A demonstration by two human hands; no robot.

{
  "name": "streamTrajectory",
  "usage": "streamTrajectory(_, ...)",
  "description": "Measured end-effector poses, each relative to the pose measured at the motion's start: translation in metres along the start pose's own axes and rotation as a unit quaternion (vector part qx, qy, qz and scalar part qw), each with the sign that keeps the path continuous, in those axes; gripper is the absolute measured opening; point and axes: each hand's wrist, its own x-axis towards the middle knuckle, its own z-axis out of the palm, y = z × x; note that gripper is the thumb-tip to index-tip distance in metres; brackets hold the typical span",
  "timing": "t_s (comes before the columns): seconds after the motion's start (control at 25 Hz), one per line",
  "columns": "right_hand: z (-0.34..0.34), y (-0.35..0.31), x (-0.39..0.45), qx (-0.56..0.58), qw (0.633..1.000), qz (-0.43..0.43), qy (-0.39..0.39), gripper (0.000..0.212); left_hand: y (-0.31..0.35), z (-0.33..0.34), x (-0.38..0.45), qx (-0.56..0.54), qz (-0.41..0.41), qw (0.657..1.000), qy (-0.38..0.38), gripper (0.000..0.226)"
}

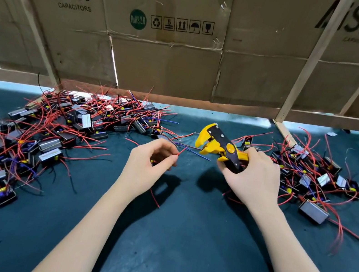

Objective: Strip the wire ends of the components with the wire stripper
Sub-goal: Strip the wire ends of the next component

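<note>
My right hand grips the handles of a yellow and black wire stripper, whose jaws point up and to the left and stand apart. My left hand pinches a thin red wire between thumb and forefinger; its short free end points toward the stripper's jaws, a small gap away. The wire trails down under my left wrist. Whatever component it belongs to is hidden by the hand. Blue and red wires lie on the mat between the two hands.
A big heap of small grey components with red, blue and black wires covers the dark green mat at left. A second heap lies at right. Cardboard sheets on wooden slats wall off the back.
</note>
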Motion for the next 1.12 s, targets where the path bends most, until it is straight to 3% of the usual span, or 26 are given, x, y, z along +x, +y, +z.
streamTrajectory(0.12, 0.006, 0.003, 0.001, -0.081, 0.996, 0.009, 0.028, 0.060, 0.001, 0.002, -0.001, -0.030, 0.006, 0.999, -0.031, 0.013)
streamTrajectory(0.32, 0.007, 0.005, 0.000, -0.110, 0.992, -0.015, 0.058, 0.061, -0.002, 0.005, -0.003, -0.034, 0.010, 0.998, -0.056, 0.015)
streamTrajectory(0.84, -0.006, -0.003, 0.001, -0.155, 0.986, -0.060, 0.002, 0.051, -0.004, 0.006, -0.002, -0.019, 0.001, 0.999, -0.049, 0.015)
streamTrajectory(1.12, -0.005, -0.004, 0.001, -0.159, 0.987, -0.011, -0.019, 0.061, -0.001, 0.004, -0.002, -0.021, -0.005, 0.998, -0.056, 0.014)
